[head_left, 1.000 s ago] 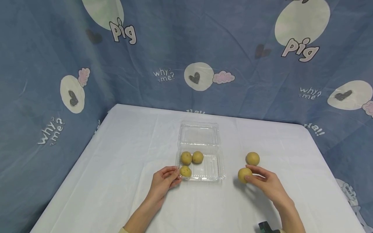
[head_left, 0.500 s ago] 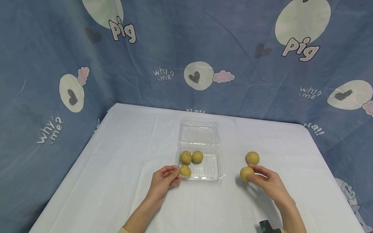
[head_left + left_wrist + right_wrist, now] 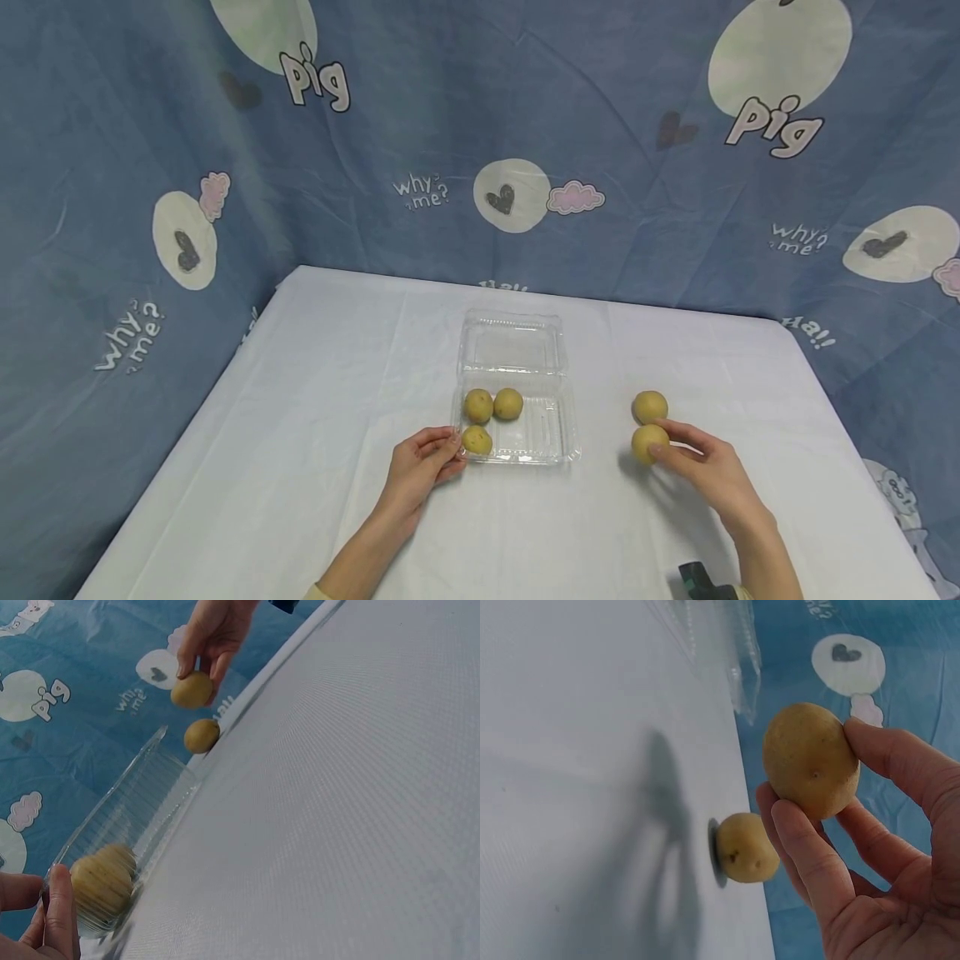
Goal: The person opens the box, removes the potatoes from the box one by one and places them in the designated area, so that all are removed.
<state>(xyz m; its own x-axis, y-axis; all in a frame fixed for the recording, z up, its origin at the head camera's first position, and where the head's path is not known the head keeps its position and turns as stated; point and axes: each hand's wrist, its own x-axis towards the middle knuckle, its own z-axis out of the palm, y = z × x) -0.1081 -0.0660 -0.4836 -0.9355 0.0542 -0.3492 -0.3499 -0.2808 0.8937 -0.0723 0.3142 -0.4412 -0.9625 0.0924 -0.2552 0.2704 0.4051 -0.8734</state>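
A potato (image 3: 811, 760) is pinched between the thumb and fingers of my right hand (image 3: 708, 467), held above the table with its shadow falling below. Just behind it, another potato (image 3: 650, 407) lies on the cloth. At the middle stands a clear plastic clamshell box (image 3: 543, 429), its lid (image 3: 512, 343) folded back. Inside, three potatoes sit toward the left: one at the back left (image 3: 478, 406), one beside it (image 3: 508, 404), one at the front left (image 3: 477, 440). My left hand (image 3: 423, 471) pinches the box's front left rim between thumb and fingers.
A white cloth (image 3: 315, 400) covers the table. Blue printed fabric (image 3: 420, 108) hangs along the back and both sides. A dark device (image 3: 701, 581) is at my right wrist, near the table's front.
My right hand has carried its potato a little to the right, closer to the potato lying on the cloth. The left hand and the box have stayed where they were.
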